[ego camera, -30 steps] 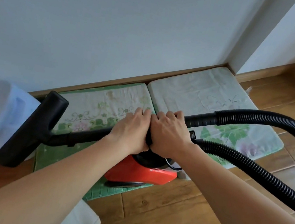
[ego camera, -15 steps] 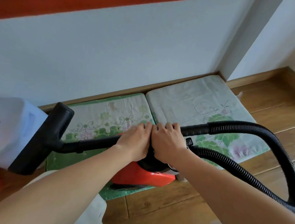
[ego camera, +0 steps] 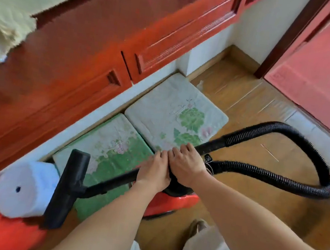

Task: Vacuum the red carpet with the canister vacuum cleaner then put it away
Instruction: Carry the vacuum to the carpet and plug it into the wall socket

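View: head camera, the only 1.
Left hand: the left hand [ego camera: 154,171] has its fingers curled over the black rigid wand tube [ego camera: 108,187]; the grip is closed on the tube.
Right hand: the right hand [ego camera: 186,166] touches the left, its grip closed over the same tube near the hose cuff; whether it also holds a canister handle is hidden under the palm.
Vacuum: the red and black canister vacuum body [ego camera: 172,203] sits on the wooden plank floor [ego camera: 238,92] under both hands, at the edge of the green floral floor cushion [ego camera: 109,149], below the red wooden cabinet [ego camera: 82,71].
Carpet: the red carpet [ego camera: 326,73] lies well apart, upper right, past the dark door frame.
Step, as judged: stowing the wand on the canister.
Risk 1: the black ribbed hose [ego camera: 279,179] loops wide to the right; it could spring out or snag a foot nearby.
Risk 2: the black floor head [ego camera: 68,189] overlaps the white foam roll [ego camera: 21,189]; a swing of the wand may knock it rolling.
Risk 3: the tube looks merely laid across the canister; letting go of both grips could let it slide off.
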A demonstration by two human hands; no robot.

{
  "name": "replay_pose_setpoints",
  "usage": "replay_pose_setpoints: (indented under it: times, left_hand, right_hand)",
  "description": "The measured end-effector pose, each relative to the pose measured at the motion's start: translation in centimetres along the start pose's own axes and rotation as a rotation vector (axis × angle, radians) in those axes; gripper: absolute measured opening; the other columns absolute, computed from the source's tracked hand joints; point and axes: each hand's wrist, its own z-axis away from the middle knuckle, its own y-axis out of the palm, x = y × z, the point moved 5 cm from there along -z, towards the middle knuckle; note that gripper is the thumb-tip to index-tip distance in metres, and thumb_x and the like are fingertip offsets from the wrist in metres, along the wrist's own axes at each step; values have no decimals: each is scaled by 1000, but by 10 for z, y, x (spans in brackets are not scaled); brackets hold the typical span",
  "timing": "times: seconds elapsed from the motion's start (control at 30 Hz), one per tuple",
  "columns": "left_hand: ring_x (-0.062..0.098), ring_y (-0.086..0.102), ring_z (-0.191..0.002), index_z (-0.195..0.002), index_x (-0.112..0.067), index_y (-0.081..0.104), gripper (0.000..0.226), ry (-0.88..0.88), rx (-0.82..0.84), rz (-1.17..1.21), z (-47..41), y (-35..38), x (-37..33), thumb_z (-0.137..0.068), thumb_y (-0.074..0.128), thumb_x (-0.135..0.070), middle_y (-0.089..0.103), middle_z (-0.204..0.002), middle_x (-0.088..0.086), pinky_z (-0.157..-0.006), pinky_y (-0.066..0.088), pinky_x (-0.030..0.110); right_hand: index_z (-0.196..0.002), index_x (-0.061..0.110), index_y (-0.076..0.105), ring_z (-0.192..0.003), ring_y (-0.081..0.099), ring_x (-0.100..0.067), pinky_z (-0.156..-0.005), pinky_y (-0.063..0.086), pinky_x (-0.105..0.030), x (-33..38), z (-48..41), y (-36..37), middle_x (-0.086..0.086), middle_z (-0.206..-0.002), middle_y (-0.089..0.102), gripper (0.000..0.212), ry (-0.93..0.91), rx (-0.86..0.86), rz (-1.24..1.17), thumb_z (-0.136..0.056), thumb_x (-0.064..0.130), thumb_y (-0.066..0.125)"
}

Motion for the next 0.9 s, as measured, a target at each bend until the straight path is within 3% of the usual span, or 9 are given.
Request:
replay_pose_setpoints:
  times: [0.13,0.33,0.43,0.57,0.9]
  left_hand:
    - [26,55,-116,-127,-12,42,51,102,80,-48,57,-56,-77,-84,66,-27,50,-127,6,-88,51,38]
    - [27,53,-120,-127,-11,42,49,208,96,-114,116,-141,-167,-85,65,-24,51,-128,8,-94,47,35]
    - [26,52,-120,-128,-13,42,48,228,83,-168,135,-170,-204,-86,61,-24,51,-129,6,-96,49,38]
    - [25,49,-123,-133,-12,40,46,303,34,-239,152,-192,-256,-90,55,-22,48,-132,6,-101,42,34]
    - [23,51,-118,-128,-15,41,46,463,30,-187,110,-202,-377,-87,60,-22,48,-128,2,-95,47,33]
  right_hand:
    - [-79,12,60,-66,56,-28,-70,41,-39,-28,78,-85,-6,-73,59,5,73,53,-11,-80,17,59]
    - [-85,12,61,-72,57,-30,-70,43,-40,-63,155,-198,-6,-81,60,24,216,42,-91,-84,14,37]
    - [-80,13,61,-69,56,-29,-67,43,-40,-79,186,-234,-5,-76,59,7,306,-26,-98,-83,15,55]
    - [-78,13,58,-66,55,-29,-66,44,-40,-106,222,-257,-6,-73,58,5,355,-58,-109,-78,13,62]
    - [-78,11,61,-66,56,-31,-68,46,-41,-218,274,-276,-9,-72,61,6,531,19,-19,-75,14,57]
